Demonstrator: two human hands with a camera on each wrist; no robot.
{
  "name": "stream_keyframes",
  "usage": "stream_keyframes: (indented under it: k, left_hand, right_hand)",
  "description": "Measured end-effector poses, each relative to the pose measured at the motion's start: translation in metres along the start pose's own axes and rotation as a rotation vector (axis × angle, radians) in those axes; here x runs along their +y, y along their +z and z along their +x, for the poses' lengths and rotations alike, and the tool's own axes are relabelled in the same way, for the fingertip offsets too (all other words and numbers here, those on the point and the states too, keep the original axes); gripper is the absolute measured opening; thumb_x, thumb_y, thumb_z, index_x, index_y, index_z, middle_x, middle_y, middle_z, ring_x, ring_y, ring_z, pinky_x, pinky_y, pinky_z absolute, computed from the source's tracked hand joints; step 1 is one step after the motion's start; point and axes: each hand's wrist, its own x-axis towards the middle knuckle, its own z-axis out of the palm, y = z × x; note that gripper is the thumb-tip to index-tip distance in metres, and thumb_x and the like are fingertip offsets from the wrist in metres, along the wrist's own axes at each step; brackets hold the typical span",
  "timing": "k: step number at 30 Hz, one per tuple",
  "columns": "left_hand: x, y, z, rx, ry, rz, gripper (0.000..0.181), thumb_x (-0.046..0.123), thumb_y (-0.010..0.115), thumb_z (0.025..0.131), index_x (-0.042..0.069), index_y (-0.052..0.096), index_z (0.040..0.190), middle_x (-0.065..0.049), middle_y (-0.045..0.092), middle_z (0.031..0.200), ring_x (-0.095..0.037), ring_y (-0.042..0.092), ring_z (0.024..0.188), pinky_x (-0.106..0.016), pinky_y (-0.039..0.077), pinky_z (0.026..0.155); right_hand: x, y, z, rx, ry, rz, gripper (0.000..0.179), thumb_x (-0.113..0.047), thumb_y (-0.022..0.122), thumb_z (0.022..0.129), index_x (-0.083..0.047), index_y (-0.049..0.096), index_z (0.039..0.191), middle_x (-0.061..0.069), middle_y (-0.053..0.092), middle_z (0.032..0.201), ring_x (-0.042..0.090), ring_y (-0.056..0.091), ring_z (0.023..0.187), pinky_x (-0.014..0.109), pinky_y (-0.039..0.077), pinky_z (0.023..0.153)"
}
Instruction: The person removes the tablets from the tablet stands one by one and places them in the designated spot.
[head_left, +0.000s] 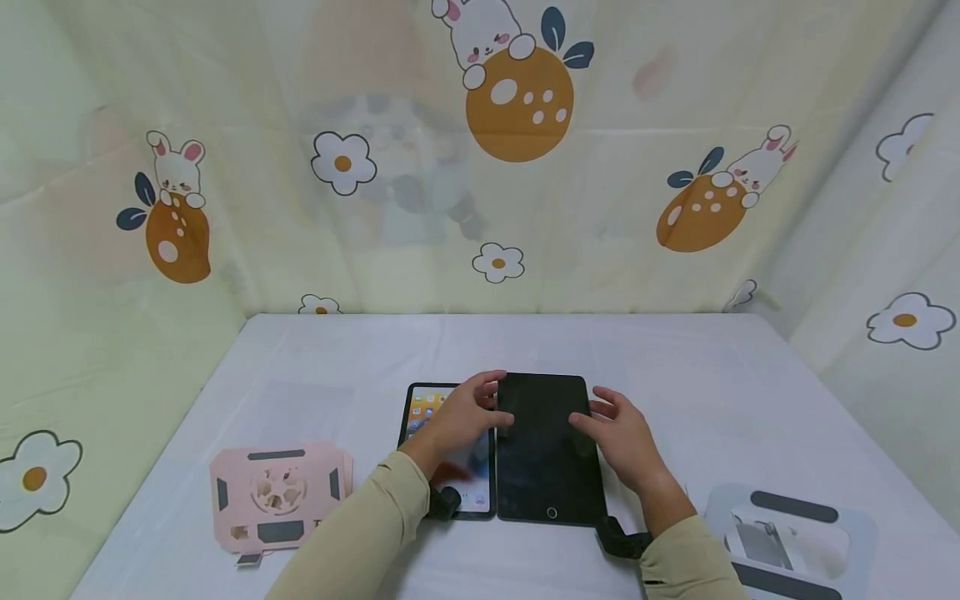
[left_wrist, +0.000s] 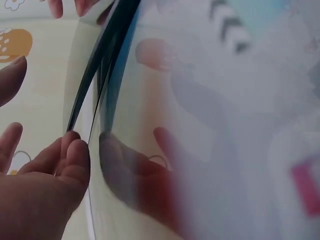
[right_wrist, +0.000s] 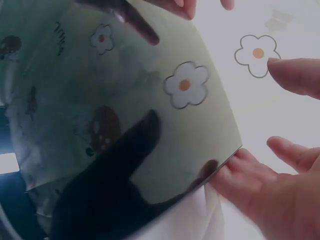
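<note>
Two tablets sit side by side on the white table, the left one [head_left: 480, 475] with a lit screen of app icons, the right one [head_left: 551, 458] dark with a round button at its lower edge. My left hand [head_left: 467, 412] reaches across the lit tablet, fingers at the dark tablet's left edge near its upper corner. In the left wrist view, those fingertips [left_wrist: 75, 140] meet a dark edge while the thumb stays apart. Along the opposite edge, my right hand [head_left: 626, 437] touches the dark tablet with its fingers [right_wrist: 240, 170], thumb spread above the screen.
A pink tablet case [head_left: 225, 508] with a round cut-out ring lies at the left. At the front right lies a pale blue case [head_left: 855, 542] with dark grey strips. A patterned curtain [head_left: 405, 250] hangs behind the table.
</note>
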Motion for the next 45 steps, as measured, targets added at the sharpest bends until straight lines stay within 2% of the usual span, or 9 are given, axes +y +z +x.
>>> stream_keyframes:
  k: [7, 10, 17, 23, 29, 36, 45]
  left_hand:
    - [-0.0016, -0.0002, 0.0028, -0.029, -0.006, -0.054, 0.068, 0.012, 0.075, 0.090, 0.016, 0.046, 0.150, -0.017, 0.044, 0.151, -0.033, 0.046, 0.135, -0.051, 0.037, 0.109]
    - [-0.0018, 0.0008, 0.0023, -0.032, -0.009, -0.044, 0.066, 0.013, 0.075, 0.090, 0.016, 0.047, 0.150, -0.017, 0.044, 0.152, -0.033, 0.045, 0.135, -0.051, 0.037, 0.109]
    - [-0.0019, 0.0017, 0.0009, -0.033, -0.030, -0.001, 0.061, 0.019, 0.074, 0.092, 0.016, 0.049, 0.148, -0.016, 0.043, 0.152, -0.033, 0.042, 0.138, -0.051, 0.035, 0.111]
    - [-0.0004, 0.0022, -0.0004, -0.038, -0.033, -0.012, 0.063, 0.020, 0.074, 0.092, 0.016, 0.048, 0.149, -0.017, 0.043, 0.153, -0.034, 0.042, 0.138, -0.051, 0.035, 0.111]
    - [-0.0010, 0.0017, -0.0008, -0.034, -0.037, 0.007, 0.064, 0.020, 0.075, 0.092, 0.015, 0.048, 0.150, -0.016, 0.043, 0.153, -0.034, 0.042, 0.138, -0.051, 0.034, 0.111]
    - [-0.0017, 0.0030, -0.0021, -0.031, -0.051, 0.062, 0.063, 0.022, 0.075, 0.092, 0.016, 0.049, 0.149, -0.016, 0.045, 0.151, -0.032, 0.042, 0.139, -0.050, 0.033, 0.112]
    - [-0.0002, 0.0043, -0.0032, -0.018, -0.056, 0.054, 0.065, 0.023, 0.075, 0.092, 0.015, 0.047, 0.150, -0.017, 0.047, 0.149, -0.032, 0.042, 0.139, -0.051, 0.035, 0.111]
  right_hand:
    - [0.0019, 0.0007, -0.0005, -0.008, 0.002, -0.006, 0.070, -0.019, 0.066, 0.097, 0.005, 0.029, 0.151, 0.031, 0.037, 0.150, 0.043, 0.039, 0.138, 0.052, 0.033, 0.111]
    - [0.0022, 0.0014, -0.0019, -0.014, 0.004, 0.003, 0.072, -0.021, 0.067, 0.097, 0.005, 0.029, 0.152, 0.030, 0.036, 0.151, 0.043, 0.038, 0.138, 0.052, 0.032, 0.111]
    - [0.0019, 0.0023, -0.0045, -0.019, 0.007, -0.027, 0.080, -0.038, 0.068, 0.096, 0.001, 0.028, 0.153, 0.030, 0.036, 0.151, 0.043, 0.038, 0.139, 0.054, 0.033, 0.110]
    - [0.0029, -0.0002, -0.0037, -0.008, 0.018, -0.066, 0.082, -0.047, 0.064, 0.097, 0.000, 0.029, 0.154, 0.027, 0.040, 0.151, 0.042, 0.041, 0.137, 0.056, 0.033, 0.109]
    - [0.0052, -0.0002, -0.0039, -0.001, 0.030, -0.065, 0.080, -0.044, 0.063, 0.097, 0.003, 0.029, 0.153, 0.026, 0.042, 0.150, 0.041, 0.042, 0.137, 0.054, 0.033, 0.110]
    - [0.0064, 0.0028, -0.0059, -0.005, 0.039, -0.068, 0.081, -0.038, 0.065, 0.098, 0.005, 0.025, 0.153, 0.027, 0.038, 0.153, 0.040, 0.039, 0.139, 0.051, 0.034, 0.110]
    - [0.0070, 0.0050, -0.0055, -0.014, 0.019, -0.086, 0.084, -0.037, 0.065, 0.098, 0.009, 0.022, 0.153, 0.027, 0.034, 0.154, 0.040, 0.037, 0.141, 0.048, 0.034, 0.110]
